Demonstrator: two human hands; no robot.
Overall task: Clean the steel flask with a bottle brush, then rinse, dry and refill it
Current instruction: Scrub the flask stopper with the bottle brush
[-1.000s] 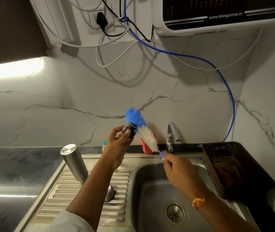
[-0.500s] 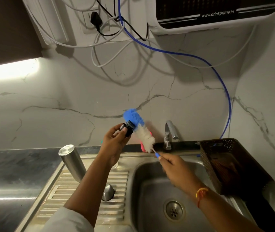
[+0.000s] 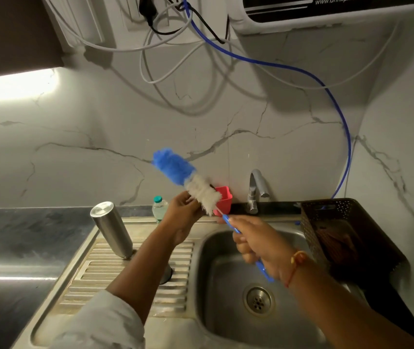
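Brush head run further past the left hand; flask body not yet brushed.

Against half a second ago, the bottle brush [image 3: 202,195] has slid up-left and its white bristles now cover the small dark piece the left hand [image 3: 182,215] showed then. What those curled fingers hold, I cannot tell. Right hand [image 3: 258,244] clenched round the blue handle. Judgement: a lid part is being scrubbed first. Brush axis runs diagonally from over the sink [image 3: 226,285], blue tip toward the wall. Steel flask [image 3: 111,229] stands on the drainboard [image 3: 100,280] — axis near vertical, flat end up.

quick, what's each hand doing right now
left hand: at the bottle brush bristles, grip cannot be told
right hand: holding the bottle brush handle
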